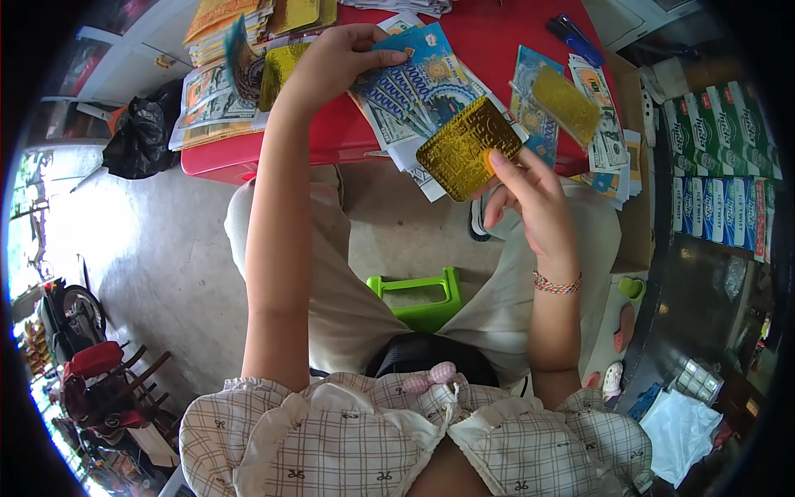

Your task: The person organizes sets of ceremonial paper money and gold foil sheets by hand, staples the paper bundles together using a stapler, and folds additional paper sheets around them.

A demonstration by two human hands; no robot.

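Note:
My left hand (335, 66) reaches over the red table, its thumb pressed on the upper edge of a blue printed banknote (431, 50). More blue notes (406, 93) fan out below it, over green-white dollar-style notes (387, 128). Between the thumb and fingers of my right hand (530, 186) is a shiny gold embossed card (465, 149), tilted, in front of the fanned notes. Whether the right fingers also hold notes behind the card is hidden. Right of the fan, another gold card (565, 103) lies on blue notes (530, 70).
The red table (505, 29) also bears orange-and-white paper stacks (224, 33), more gold cards (302, 15) and blue pens (574, 40). A blurred, curled note (240, 62) stands at the left. A green stool (426, 311) is between the knees; boxed toothpaste (720, 132) is at right.

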